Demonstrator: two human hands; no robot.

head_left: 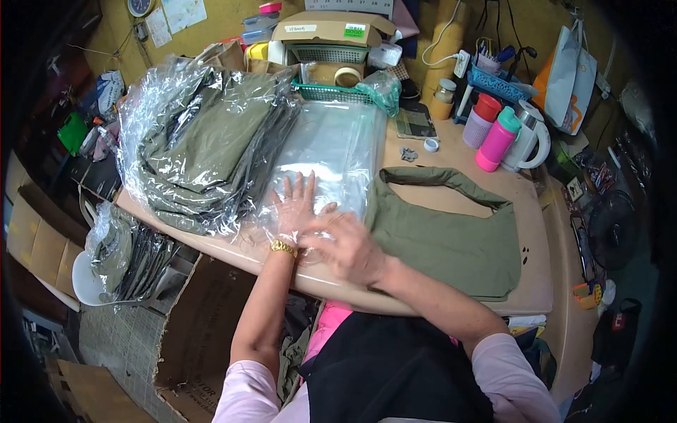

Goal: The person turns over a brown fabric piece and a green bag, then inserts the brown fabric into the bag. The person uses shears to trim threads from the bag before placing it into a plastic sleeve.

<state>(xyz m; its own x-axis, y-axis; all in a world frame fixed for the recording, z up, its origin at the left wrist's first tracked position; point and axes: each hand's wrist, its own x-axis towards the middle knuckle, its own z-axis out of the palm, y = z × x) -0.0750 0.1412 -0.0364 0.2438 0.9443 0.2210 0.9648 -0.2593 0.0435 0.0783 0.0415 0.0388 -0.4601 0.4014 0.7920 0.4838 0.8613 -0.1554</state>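
My left hand [295, 208] lies flat with fingers spread on a stack of clear plastic bags [326, 144], a gold band at its wrist. Just right of it, over the near edge of the bags, is my right hand [345, 243]. Motion smears its bent fingers, and whether they grip the plastic is hidden. Beside my right forearm an olive-green garment [444, 236] rests folded on the table, its curved neckline towards the back. Left of the bags sits a pile of olive garments in clear plastic [204, 141].
Behind the bags stand a green basket [331, 92] and an open cardboard box [331, 28]. A pink bottle [497, 141], a kettle [530, 137] and a phone [416, 122] are at the back right. Below the table's left edge stands a large carton [201, 331].
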